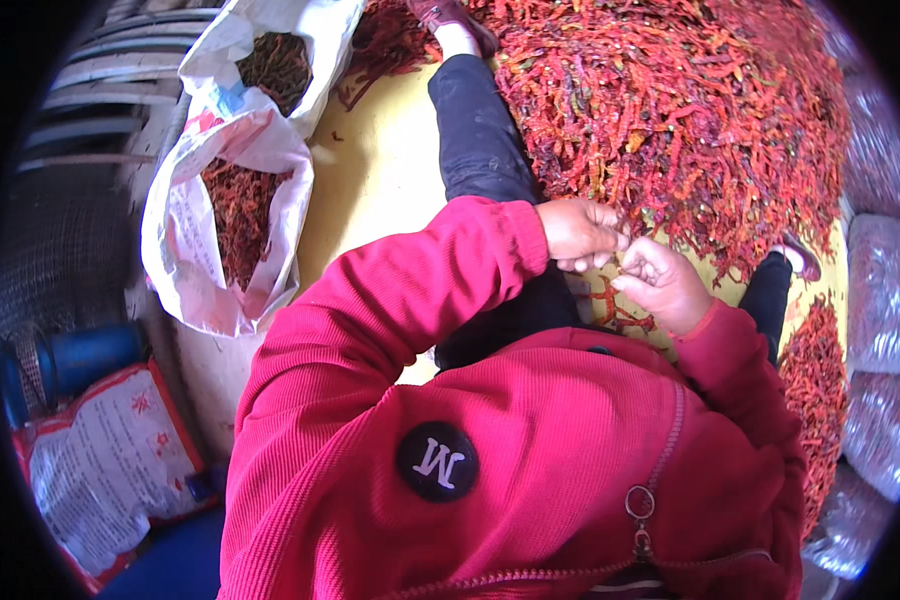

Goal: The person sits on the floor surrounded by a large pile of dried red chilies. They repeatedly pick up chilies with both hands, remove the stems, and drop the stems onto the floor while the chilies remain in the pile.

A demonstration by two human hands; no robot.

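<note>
Both my hands meet in front of my lap, at the near edge of a broad pile of wrinkled red pods [667, 120] that look like dried chili peppers. My left hand [581, 231] has its fingers curled and its fingertips close to those of my right hand [664, 283]. The right hand's thumb and fingers are bent towards each other. Anything small pinched between the fingertips is too hidden to make out. Just beneath the hands, a few loose red pods [615, 307] lie on the yellow surface [390, 150].
Two open white woven sacks stand at my left; the nearer sack [166, 225] holds reddish pieces, the farther sack [330, 45] darker ones. Filled clear plastic bags [881, 292] line the right side. A smaller red heap [817, 405] lies there. At lower left is a printed bag [105, 465].
</note>
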